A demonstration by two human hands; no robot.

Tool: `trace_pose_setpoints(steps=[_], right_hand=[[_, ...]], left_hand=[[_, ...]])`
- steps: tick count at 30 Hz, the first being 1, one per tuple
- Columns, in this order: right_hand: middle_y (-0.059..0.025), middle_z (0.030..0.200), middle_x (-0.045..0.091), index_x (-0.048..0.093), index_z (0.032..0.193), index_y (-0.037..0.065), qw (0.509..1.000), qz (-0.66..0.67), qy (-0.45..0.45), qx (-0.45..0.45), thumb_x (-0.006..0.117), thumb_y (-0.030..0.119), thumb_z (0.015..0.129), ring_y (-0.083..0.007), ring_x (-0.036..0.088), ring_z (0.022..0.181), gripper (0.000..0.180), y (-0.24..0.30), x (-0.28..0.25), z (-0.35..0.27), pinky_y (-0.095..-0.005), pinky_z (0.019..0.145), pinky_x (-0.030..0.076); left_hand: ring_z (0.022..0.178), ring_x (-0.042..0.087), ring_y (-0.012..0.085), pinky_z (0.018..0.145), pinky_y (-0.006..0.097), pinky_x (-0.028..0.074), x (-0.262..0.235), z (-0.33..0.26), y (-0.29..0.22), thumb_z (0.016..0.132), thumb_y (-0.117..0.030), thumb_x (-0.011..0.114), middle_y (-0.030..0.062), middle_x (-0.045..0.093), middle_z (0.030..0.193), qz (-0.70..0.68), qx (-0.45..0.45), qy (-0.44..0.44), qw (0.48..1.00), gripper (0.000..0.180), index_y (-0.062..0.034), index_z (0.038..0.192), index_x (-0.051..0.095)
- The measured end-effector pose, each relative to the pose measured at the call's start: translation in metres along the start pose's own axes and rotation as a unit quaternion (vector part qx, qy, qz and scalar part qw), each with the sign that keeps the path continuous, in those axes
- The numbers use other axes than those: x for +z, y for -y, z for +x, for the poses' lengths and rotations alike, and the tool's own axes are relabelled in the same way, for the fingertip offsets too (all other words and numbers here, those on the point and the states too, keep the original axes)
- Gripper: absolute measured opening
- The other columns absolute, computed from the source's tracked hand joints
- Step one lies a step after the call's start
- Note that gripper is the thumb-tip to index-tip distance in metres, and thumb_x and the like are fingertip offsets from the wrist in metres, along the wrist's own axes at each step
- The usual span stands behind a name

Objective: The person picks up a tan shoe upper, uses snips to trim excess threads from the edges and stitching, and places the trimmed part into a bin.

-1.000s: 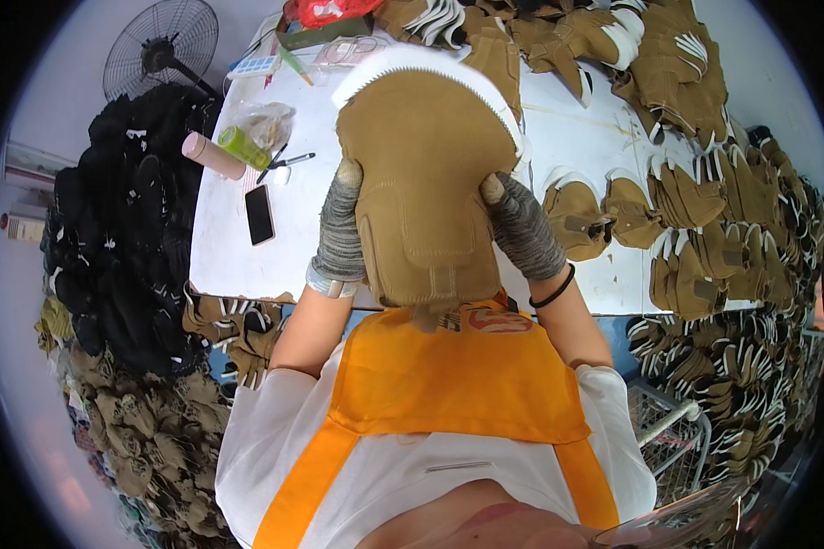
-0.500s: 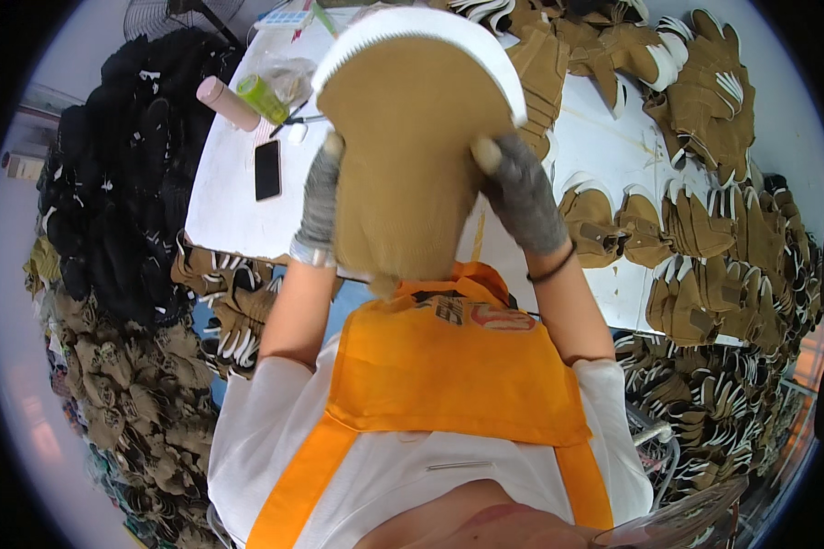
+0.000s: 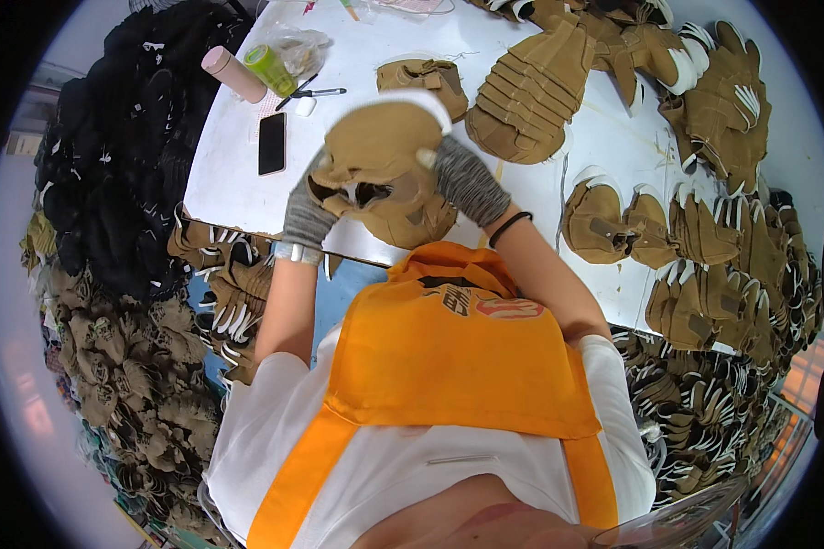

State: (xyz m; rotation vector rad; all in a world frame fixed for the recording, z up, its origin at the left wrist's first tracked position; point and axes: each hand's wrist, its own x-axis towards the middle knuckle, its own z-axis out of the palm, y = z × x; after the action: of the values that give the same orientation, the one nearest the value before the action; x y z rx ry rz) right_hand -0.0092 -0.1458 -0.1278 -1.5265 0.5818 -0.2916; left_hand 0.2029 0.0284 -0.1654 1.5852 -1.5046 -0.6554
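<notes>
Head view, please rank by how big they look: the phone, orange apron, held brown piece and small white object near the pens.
1. Orange apron
2. Held brown piece
3. Phone
4. Small white object

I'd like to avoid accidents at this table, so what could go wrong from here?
The brown piece is held between the left hand and right hand; it might slip if either grip loosens. The phone lies just beyond the left hand, so a stray swing could nudge it. The pink bottle, near the left edge of the table, might fall if bumped.
</notes>
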Motion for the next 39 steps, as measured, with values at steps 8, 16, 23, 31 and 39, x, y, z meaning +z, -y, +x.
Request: trace_pose_setpoints(steps=[8,16,23,31,39], right_hand=[[-0.0078,0.106,0.06,0.055,0.114,0.0,0.972,0.216,-0.044,0.077,0.065,0.024,0.087,-0.0165,0.056,0.094,0.038,-0.043,0.005,-0.013,-0.0274,0.082,0.048],[-0.0149,0.088,0.064,0.055,0.109,-0.004,0.965,0.097,-0.069,0.234,0.063,0.037,0.086,-0.0256,0.062,0.074,0.048,-0.146,0.003,-0.005,-0.0342,0.063,0.052],[-0.0165,0.099,0.064,0.052,0.118,-0.004,0.971,-0.115,-0.065,0.199,0.065,0.04,0.084,-0.0254,0.061,0.09,0.058,-0.156,-0.029,-0.024,-0.0323,0.082,0.048],[-0.01,0.114,0.055,0.047,0.127,0.001,0.989,0.138,-0.006,0.045,0.054,0.043,0.092,-0.0174,0.051,0.104,0.056,0.035,0.03,-0.006,-0.0292,0.093,0.041],[-0.0095,0.109,0.06,0.051,0.123,0.0,0.999,-0.041,0.018,0.03,0.055,0.035,0.091,-0.0173,0.054,0.101,0.047,-0.04,0.054,-0.004,-0.0294,0.093,0.041]], left_hand=[[0.101,0.056,0.0189,0.091,0.029,0.047,0.024,-0.002,0.019,0.067,-0.009,0.075,0.0107,0.058,0.117,-0.093,-0.058,0.077,0.991,0.053,0.0019,0.116,0.058],[0.085,0.06,0.015,0.079,0.027,0.05,0.048,0.004,0.098,0.088,-0.011,0.059,0.0094,0.066,0.098,-0.301,-0.374,-0.132,0.867,0.025,-0.0005,0.111,0.062],[0.088,0.06,0.0151,0.08,0.029,0.048,0.031,0.021,0.054,0.091,-0.025,0.059,0.0101,0.065,0.103,0.078,-0.287,-0.117,0.948,0.03,-0.0028,0.11,0.064],[0.097,0.056,0.0143,0.089,0.027,0.044,0.04,0.045,-0.053,0.094,-0.027,0.056,0.0075,0.062,0.108,-0.263,-0.177,-0.096,0.944,0.037,0.0004,0.118,0.058],[0.092,0.058,0.0134,0.084,0.026,0.047,0.086,0.006,0.007,0.095,-0.02,0.054,0.008,0.064,0.101,-0.327,-0.172,-0.159,0.915,0.026,0.0004,0.11,0.062]])
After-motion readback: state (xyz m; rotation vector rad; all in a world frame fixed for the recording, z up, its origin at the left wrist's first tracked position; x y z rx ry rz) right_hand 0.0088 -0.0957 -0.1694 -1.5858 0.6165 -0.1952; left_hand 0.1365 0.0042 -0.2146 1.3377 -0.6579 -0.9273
